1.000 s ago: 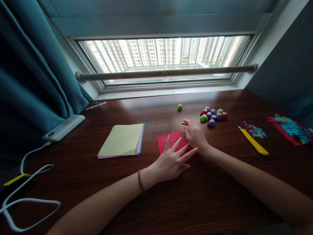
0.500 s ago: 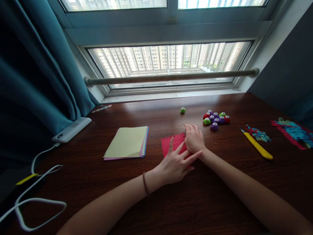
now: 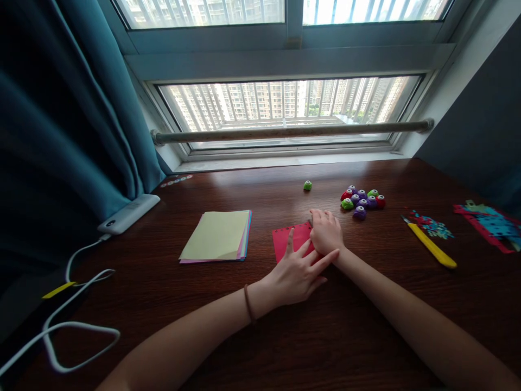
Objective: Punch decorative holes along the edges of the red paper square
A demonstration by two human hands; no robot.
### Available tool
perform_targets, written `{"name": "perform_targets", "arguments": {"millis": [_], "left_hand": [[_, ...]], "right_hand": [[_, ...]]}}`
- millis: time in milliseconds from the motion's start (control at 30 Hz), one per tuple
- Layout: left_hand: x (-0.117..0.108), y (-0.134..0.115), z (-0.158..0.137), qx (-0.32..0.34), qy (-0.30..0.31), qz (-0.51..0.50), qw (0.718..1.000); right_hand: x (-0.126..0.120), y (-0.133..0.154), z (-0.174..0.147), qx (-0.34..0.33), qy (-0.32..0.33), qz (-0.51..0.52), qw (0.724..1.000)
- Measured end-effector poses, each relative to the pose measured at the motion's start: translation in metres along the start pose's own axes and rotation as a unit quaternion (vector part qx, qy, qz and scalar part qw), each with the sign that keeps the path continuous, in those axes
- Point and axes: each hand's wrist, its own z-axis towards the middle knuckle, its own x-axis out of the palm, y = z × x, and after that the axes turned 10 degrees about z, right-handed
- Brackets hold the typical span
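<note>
Head view: Red paper [image 3: 300,234] lies flat on the table [image 3: 334,336], its dark-dotted far edge facing the window [image 3: 277,100]; hands hide its near part, so its long axis cannot be told. The left hand [image 3: 299,274] fans its fingers wide above it; the right hand [image 3: 326,233], fingers together, covers its right side, grip hidden.

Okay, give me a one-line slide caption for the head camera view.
Left hand spread over red paper, right hand at its edge, between a paper stack and a yellow cutter.
</note>
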Motion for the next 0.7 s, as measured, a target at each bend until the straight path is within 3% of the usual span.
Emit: {"name": "perform_targets", "arguments": {"millis": [200, 367, 500, 700], "left_hand": [[0.004, 0.000, 0.000, -0.006, 0.002, -0.021, 1.000], [0.013, 0.001, -0.001, -0.011, 0.000, -0.035, 0.999], [0.016, 0.003, -0.001, -0.022, 0.034, -0.066, 0.997], [0.017, 0.005, 0.000, -0.032, 0.053, -0.104, 0.993]], "right_hand": [[0.002, -0.004, 0.003, 0.004, 0.021, 0.050, 0.999], [0.005, -0.014, 0.012, -0.005, 0.020, 0.150, 0.988], [0.000, -0.028, 0.010, -0.038, 0.021, 0.262, 0.964], [-0.027, -0.061, -0.027, -0.105, 0.076, 0.376, 0.917]]}}
